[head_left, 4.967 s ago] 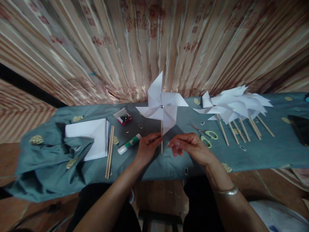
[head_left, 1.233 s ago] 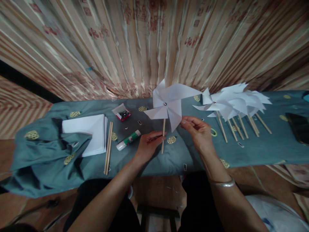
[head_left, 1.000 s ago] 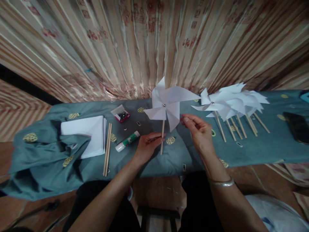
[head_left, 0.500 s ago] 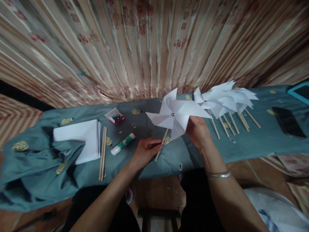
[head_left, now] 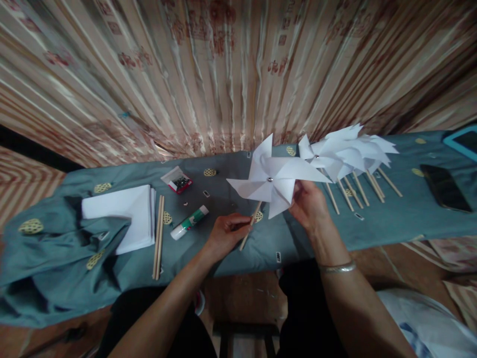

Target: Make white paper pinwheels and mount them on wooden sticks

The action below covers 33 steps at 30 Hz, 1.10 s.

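Observation:
A white paper pinwheel (head_left: 257, 185) with a shiny silver pin at its centre is held up in front of me on a thin wooden stick. My left hand (head_left: 227, 232) is closed, pinching that stick between thumb and fingertips below the blades. At the pinwheel's right side, my right hand (head_left: 307, 205) has thumb and fingers closed at the edge of a paper blade; some fingertips are hidden behind the paper. Several finished pinwheels (head_left: 350, 149) lie overlapped to the right, their sticks pointing toward me.
On the grey-green cloth (head_left: 223, 258) lie a green-and-white glue stick (head_left: 190, 222), an open small box of pins (head_left: 177, 180), two wooden sticks (head_left: 158, 238) and a stack of white paper (head_left: 137, 209). A dark phone (head_left: 445, 188) rests at right. Behind hangs a patterned curtain (head_left: 231, 74).
The pinwheel has shifted slightly right and its blades have turned or tilted a little. My right hand has moved slightly at the blade; my left hand keeps its pinch on the stick.

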### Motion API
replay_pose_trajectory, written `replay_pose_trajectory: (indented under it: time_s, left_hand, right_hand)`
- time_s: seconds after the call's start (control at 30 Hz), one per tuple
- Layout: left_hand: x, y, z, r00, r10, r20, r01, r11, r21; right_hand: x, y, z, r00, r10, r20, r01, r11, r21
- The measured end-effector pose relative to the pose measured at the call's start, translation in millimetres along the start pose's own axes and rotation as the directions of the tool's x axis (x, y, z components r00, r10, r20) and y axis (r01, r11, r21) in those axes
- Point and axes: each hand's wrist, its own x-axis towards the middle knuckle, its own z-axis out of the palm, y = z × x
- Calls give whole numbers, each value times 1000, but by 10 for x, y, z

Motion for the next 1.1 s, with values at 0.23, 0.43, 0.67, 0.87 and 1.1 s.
replay_pose_trajectory:
  time_s: [0.23, 0.43, 0.67, 0.87, 1.1]
  left_hand:
    - [-7, -2, 4, 1000, -10, 8, 10, 1000, -26]
    - [-5, 15, 17, 1000, -21, -21, 19, 995, -96]
    - [14, 23, -12, 996, -30, -83, 15, 984, -180]
    - [15, 0, -33, 994, -21, -111, 2, 987, -163]
    - [23, -24, -31, 993, 11, -118, -31, 985, -170]
  right_hand:
    - [-36, 19, 20, 995, 99, 3, -98, 981, 166]
    - [-71, 20, 75, 995, 58, 87, -66, 994, 87]
    - [-139, -58, 159, 982, 31, 187, -23, 999, -42]
    - [-185, -30, 189, 998, 20, 63, -17, 998, -60]
    - [-214, 20, 199, 998, 54, -16, -56, 995, -81]
